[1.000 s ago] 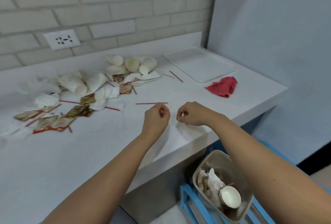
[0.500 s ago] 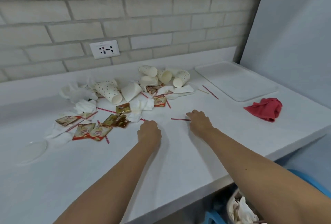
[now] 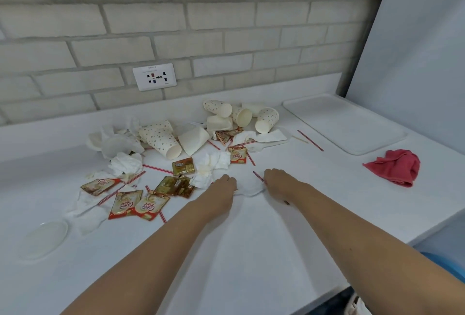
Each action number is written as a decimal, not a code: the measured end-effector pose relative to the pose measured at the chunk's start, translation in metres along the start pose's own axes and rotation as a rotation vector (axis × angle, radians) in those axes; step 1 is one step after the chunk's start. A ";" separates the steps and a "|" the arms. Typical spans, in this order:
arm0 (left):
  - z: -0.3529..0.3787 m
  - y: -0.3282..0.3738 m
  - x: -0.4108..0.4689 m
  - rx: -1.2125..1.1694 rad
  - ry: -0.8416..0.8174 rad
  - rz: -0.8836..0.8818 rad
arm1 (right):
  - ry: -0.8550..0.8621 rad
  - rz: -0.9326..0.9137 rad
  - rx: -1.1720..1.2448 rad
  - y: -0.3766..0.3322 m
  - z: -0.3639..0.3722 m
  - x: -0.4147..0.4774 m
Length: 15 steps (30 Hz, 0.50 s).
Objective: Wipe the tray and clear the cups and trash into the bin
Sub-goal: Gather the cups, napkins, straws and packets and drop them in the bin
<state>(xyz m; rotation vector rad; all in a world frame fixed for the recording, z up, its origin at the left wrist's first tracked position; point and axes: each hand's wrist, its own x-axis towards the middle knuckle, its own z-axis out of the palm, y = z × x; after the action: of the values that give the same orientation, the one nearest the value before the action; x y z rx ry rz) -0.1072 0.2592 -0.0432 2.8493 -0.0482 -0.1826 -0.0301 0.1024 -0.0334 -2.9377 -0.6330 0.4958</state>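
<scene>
**Back at the pile for another handful**
A second ago our hands were at the counter's (image 3: 251, 251) near edge; now, at centre frame, our left hand (image 3: 224, 185) curls onto a white napkin (image 3: 249, 190) and our right hand (image 3: 279, 180) pinches a red stirrer (image 3: 258, 175) (cups (image 3: 241, 116) heaped above, tray (image 3: 344, 123) upper right), so most clearing remains.

Cups (image 3: 266, 119) lying tipped at rear centre of tabletop (image 3: 251, 239), napkins (image 3: 125, 163) and sachets (image 3: 141, 205) spreading left and before them, lid (image 3: 45, 238) lying far left, tray (image 3: 344, 126) sitting rear right, cloth (image 3: 395, 167) lying before tray
</scene>
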 end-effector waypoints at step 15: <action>-0.028 -0.044 0.024 0.093 -0.167 0.063 | -0.018 0.003 0.046 -0.020 -0.005 0.014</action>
<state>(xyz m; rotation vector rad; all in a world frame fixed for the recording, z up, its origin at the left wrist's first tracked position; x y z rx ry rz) -0.0790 0.3083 -0.0318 2.9133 -0.1860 -0.4153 -0.0238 0.1265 -0.0299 -2.8945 -0.6108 0.5305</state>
